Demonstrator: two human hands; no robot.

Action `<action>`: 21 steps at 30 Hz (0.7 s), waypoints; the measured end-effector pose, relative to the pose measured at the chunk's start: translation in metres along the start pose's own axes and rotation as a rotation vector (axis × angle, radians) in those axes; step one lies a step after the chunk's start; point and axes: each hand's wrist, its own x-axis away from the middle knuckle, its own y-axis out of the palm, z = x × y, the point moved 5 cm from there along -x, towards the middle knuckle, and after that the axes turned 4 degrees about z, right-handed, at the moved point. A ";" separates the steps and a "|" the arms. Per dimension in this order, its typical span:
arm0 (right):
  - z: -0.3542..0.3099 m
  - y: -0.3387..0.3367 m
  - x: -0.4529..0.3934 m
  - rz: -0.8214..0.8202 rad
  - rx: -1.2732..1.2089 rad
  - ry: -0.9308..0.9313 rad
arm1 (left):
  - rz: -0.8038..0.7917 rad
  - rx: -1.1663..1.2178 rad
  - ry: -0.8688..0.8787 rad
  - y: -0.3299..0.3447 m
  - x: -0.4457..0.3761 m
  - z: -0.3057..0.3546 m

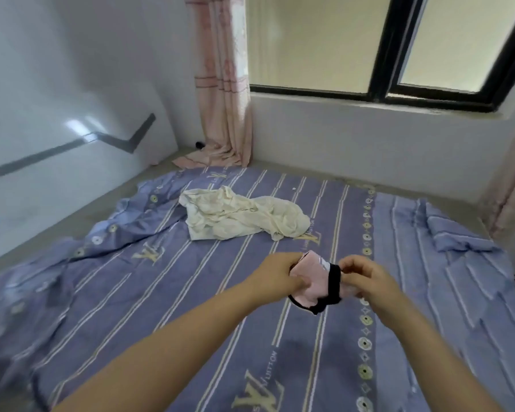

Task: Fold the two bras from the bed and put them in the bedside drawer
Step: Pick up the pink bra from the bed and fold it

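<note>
A pink bra with black straps [317, 282] is bunched up in the air just above the bed, held between both hands. My left hand [280, 276] grips its left side. My right hand [361, 278] pinches a black strap on its right side. Further back on the bed lies a crumpled cream-white garment [241, 215]; I cannot tell whether it is the second bra. No bedside drawer is in view.
The bed wears a purple striped sheet [191, 322] that fills most of the view. A white wall runs along the left, a pink curtain [223, 84] hangs in the far corner, and a black-framed window [384, 55] sits above the far wall.
</note>
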 end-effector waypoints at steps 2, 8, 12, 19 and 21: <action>0.008 0.047 -0.013 -0.102 0.060 0.016 | 0.131 0.062 -0.146 -0.025 0.027 -0.048; -0.005 0.245 -0.011 -0.436 0.277 -0.023 | 0.516 0.311 -0.466 -0.132 0.155 -0.182; -0.029 0.390 0.012 -0.573 0.302 -0.085 | 0.685 0.390 -0.564 -0.208 0.264 -0.262; -0.070 0.655 0.080 -0.743 0.238 -0.121 | 0.793 0.209 -0.871 -0.315 0.483 -0.394; -0.069 0.722 0.100 -0.808 0.264 -0.130 | 0.837 0.174 -0.993 -0.335 0.543 -0.429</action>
